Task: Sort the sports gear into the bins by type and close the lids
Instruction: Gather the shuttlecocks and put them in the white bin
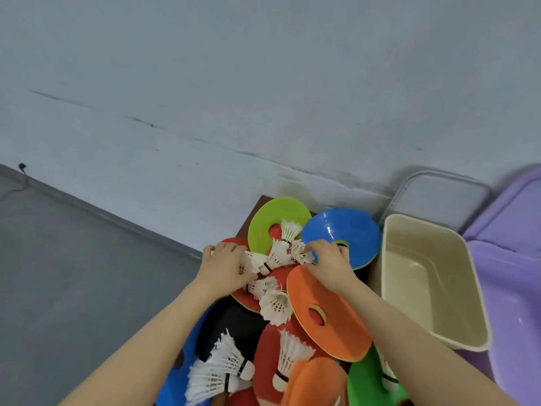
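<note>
On the pile beside the empty beige bin (433, 276), shuttlecocks (275, 256) are pinched by the left hand (227, 266) and the right hand (329, 263) among unsorted discs (330, 315), so sorting is judged barely begun, lids off.

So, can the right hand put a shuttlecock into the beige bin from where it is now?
Probably yes. The beige bin stands open, with no lid on it, just beside the right hand, and nothing lies between them except the blue disc.
</note>
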The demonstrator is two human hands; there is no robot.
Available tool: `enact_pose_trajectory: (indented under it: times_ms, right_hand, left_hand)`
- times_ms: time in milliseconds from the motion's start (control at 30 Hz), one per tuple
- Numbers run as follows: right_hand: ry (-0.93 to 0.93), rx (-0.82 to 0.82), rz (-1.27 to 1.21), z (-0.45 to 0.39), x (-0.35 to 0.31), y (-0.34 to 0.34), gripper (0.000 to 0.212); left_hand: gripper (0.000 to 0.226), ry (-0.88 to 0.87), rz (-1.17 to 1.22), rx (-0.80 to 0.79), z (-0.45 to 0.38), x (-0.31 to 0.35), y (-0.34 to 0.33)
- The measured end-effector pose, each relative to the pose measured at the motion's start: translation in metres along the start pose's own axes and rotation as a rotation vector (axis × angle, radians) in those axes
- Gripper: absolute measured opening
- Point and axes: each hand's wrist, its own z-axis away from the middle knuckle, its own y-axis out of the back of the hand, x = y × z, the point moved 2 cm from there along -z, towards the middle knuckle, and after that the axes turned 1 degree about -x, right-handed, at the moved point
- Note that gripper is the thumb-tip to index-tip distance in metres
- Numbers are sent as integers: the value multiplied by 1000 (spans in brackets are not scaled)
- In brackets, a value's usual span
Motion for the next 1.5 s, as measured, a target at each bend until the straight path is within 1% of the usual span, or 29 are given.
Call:
enact_pose_trajectory:
  times_ms: [67, 100, 167, 233, 300, 400, 467, 567, 633, 767, 900, 967, 1067, 1167, 1333, 1400, 1500]
  right_hand:
    - [-3, 39, -13, -3, 1, -7, 17]
    - [0, 65, -38, -4, 2, -10, 14]
    - [4, 130, -103, -4, 3, -11, 14]
    - [8, 230, -177, -1, 2, -7, 12]
    - [-1, 337, -278, 5, 0, 1, 10]
    - [-5, 439, -393, 16, 2, 13, 11]
    - [5, 465, -418, 22, 5, 18, 12]
    - [10, 473, -447, 30, 7, 21, 13]
    - [24, 480, -460, 37, 7, 23, 17]
    - [52, 511, -494, 50, 11, 28, 22]
    - [68, 543, -543, 68, 17, 39, 12]
    - [73, 551, -571, 81, 21, 47, 12]
    - [65, 564, -641, 101, 34, 63, 13]
    - [68, 650, -650, 125, 56, 86, 16]
    - [63, 821, -530, 167, 118, 131, 9]
    - [61, 871, -459, 187, 150, 147, 2]
    - [54, 920, -388, 218, 201, 168, 3]
  left_hand:
    - [66, -25, -1, -23, -4, -1, -5]
    - [66, -31, 5, -22, -6, -2, -7]
    - [64, -32, 27, -12, -10, 0, -8]
    - [57, -22, 56, 4, -14, 2, -8]
    - [46, -23, 77, 55, -13, 4, -9]
    - [35, -10, 107, 215, -7, 4, -14]
    - [35, 16, 96, 257, -1, 3, -16]
    - [27, 28, 61, 194, 4, 4, -21]
    - [18, 24, 66, 210, 4, 6, -21]
    - [11, 41, 162, 339, 10, 6, -14]
    - [7, -57, 279, 548, 18, 20, 1]
    - [8, -131, 326, 633, 20, 37, 14]
    - [19, -240, 403, 717, 19, 72, 36]
    - [23, -348, 442, 764, 17, 120, 55]
    - [21, -532, 459, 795, 14, 217, 72]
    - [21, -583, 502, 779, 12, 260, 71]
    - [20, -663, 562, 739, 14, 326, 70]
